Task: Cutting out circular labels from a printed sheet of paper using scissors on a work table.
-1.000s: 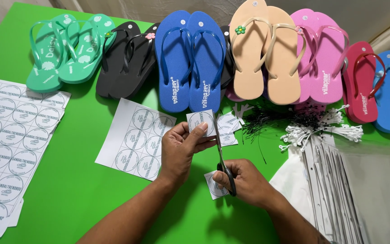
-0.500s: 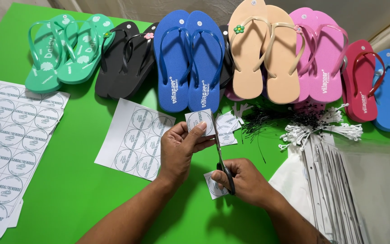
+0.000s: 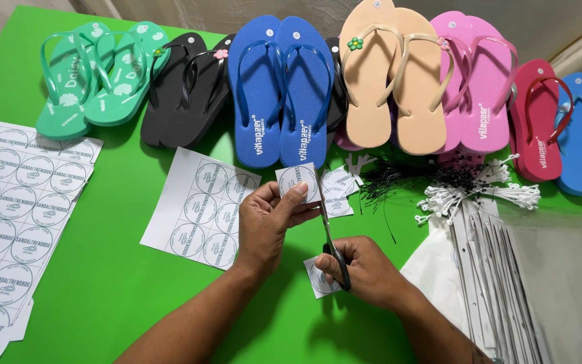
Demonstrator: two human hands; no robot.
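A bright green bench (image 3: 102,296) carries a row of rubber flip-flops along its far edge: mint green (image 3: 95,74), black (image 3: 183,87), blue (image 3: 281,87), beige (image 3: 392,81), pink (image 3: 483,94), and a red one (image 3: 537,121). White plastic tag fasteners (image 3: 473,195) lie beside clear plastic bags (image 3: 547,283).

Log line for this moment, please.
left hand: holds paper label square | right hand: scissors, blades at label's edge | table: label sheets, sandals
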